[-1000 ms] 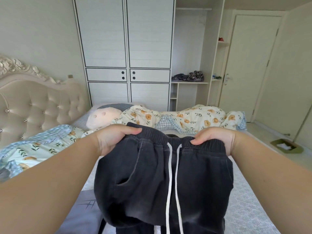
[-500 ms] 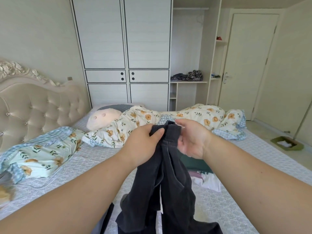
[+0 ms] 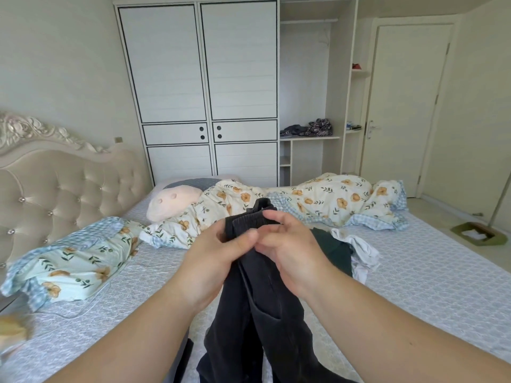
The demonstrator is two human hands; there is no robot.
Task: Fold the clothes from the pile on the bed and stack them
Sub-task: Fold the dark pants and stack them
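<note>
Now, from the head view, the left hand point(image 3: 218, 255) and right hand point(image 3: 287, 250) meet, both pinching the waistband of dark trousers point(image 3: 257, 305) doubled lengthwise, apparently so the legs hang matched below the hands before laying flat. Both hands are clenched on the cloth, thumbs in front. Beyond the right hand, the remaining pile point(image 3: 351, 250) lies on the bed point(image 3: 431, 275); past both hands sits a floral quilt point(image 3: 318, 203).
</note>
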